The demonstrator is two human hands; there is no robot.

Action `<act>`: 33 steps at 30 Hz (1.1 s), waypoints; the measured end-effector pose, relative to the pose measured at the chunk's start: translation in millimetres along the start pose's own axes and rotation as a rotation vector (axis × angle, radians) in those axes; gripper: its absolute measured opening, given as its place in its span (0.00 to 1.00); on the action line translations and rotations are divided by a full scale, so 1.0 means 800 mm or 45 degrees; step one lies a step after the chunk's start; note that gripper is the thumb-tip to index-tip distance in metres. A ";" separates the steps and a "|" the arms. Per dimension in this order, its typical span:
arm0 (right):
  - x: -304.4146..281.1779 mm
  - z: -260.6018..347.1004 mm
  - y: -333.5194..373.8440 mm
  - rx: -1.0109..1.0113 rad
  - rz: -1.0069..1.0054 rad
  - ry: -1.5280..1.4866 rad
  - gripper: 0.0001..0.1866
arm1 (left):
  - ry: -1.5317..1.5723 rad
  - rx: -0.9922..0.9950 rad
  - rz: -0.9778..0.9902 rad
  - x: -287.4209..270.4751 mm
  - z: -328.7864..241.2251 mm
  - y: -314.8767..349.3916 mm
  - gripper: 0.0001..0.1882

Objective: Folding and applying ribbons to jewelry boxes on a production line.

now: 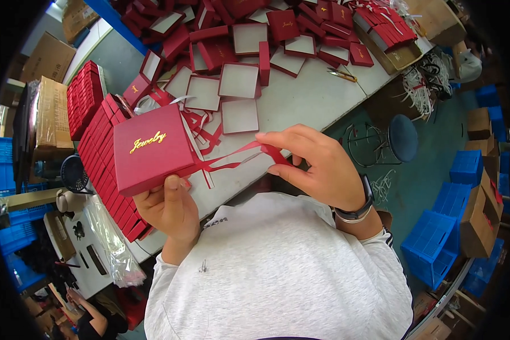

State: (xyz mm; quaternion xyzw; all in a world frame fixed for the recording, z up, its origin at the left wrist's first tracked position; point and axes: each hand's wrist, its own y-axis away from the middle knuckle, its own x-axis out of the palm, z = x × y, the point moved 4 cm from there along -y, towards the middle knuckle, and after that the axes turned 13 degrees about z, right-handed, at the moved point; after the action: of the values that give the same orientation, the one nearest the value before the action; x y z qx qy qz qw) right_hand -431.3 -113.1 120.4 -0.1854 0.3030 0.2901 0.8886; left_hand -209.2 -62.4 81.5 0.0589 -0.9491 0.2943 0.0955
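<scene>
Head view: left hand (170,207) grips a square dark-red card box (152,148) above the white table (306,96); right hand (317,164) pinches its red ribbon (232,157) taut (a hard tug might tilt the box).

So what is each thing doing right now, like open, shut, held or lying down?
Red box: shut, held by left hand.
Red ribbon: stretched from box, pinched by right hand.
Trays: open, white inside, lying on table.
Scissors: lying on table.
</scene>
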 end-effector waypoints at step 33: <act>0.199 -0.209 0.011 0.166 -0.113 -1.249 0.12 | -0.257 0.791 0.342 0.071 -0.150 -0.124 0.18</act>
State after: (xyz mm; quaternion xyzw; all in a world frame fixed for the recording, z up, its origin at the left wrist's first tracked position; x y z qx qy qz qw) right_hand -405.8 -126.5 -108.7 0.0162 -0.1414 0.2856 0.9477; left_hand -230.3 -78.3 245.5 -0.0115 -0.8183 0.5715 -0.0608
